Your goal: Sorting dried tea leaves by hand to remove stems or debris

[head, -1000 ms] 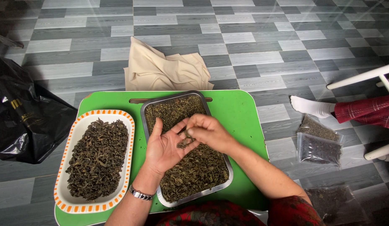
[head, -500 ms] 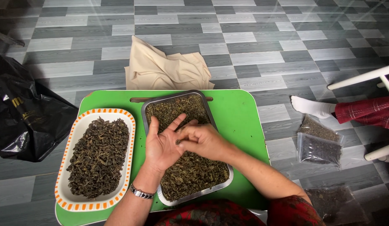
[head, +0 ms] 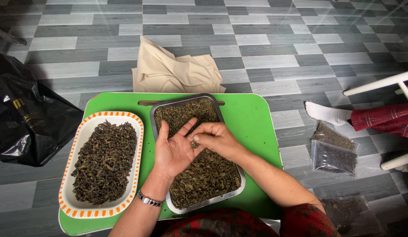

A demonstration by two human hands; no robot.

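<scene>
Dried tea leaves (head: 204, 175) heaped in a metal tray (head: 240, 170) at centre of the green table (head: 252, 118), under both hands. Left hand (head: 174, 151) spread flat, palm up, fingers wide; right hand (head: 215, 138) at its 3 o'clock, fingertips pinched narrow against the left palm, whether on a leaf cannot be told. White orange-rimmed dish (head: 76, 145) of darker leaves at 9 o'clock, beige cloth (head: 175, 70) at 12, clear packets (head: 333, 151) at 3.

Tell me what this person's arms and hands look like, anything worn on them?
Both hands are bare, no gloves. The left hand has a silver metal watch band at the wrist. The right hand shows no jewellery; that forearm is bare up to a red patterned sleeve.
</scene>
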